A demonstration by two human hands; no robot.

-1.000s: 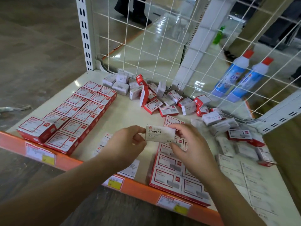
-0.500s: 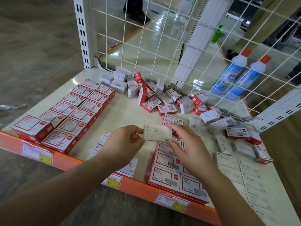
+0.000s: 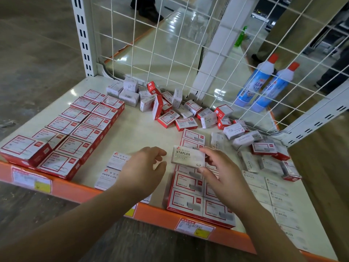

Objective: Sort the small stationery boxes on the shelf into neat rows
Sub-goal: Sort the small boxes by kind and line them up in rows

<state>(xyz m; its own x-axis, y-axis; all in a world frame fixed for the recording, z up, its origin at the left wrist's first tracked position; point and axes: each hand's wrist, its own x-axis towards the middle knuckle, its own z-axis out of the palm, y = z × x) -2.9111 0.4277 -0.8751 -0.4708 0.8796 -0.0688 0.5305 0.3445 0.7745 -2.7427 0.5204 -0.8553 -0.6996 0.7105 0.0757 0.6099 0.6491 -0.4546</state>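
Hovering over the middle of the shelf [image 3: 132,133], a white staples box [image 3: 188,156] sits pinched in the right hand [image 3: 222,174], thumb under its near edge and fingertips along the far one, label up and readable. It hangs just above the red-and-white staples rows [image 3: 196,195] at the front edge, touching none of them. The left hand [image 3: 143,171] is beside it, clear of the box, fingers loosely curled and holding nothing.

This looks like a light, stiff little carton: card walls, dense contents, so it should carry flat without sagging. The glossy card may be a bit slick, and the end flaps are the weak spot, so the long edges, where the right hand has it now, look like the sensible hold. Squeezing the broad faces would probably dent them.

Where does it belong? Likely the white staples column [image 3: 277,197] down the right side, same print, lying flat and close-packed. To the left of the hands lie paper clips boxes [image 3: 113,169], and further left a tidy double row of larger red boxes [image 3: 75,127]. At the back, against the wire mesh [image 3: 170,53], a jumbled heap [image 3: 170,110] of mixed boxes waits, some standing on end. Two blue bottles [image 3: 264,86] stand beyond the mesh.
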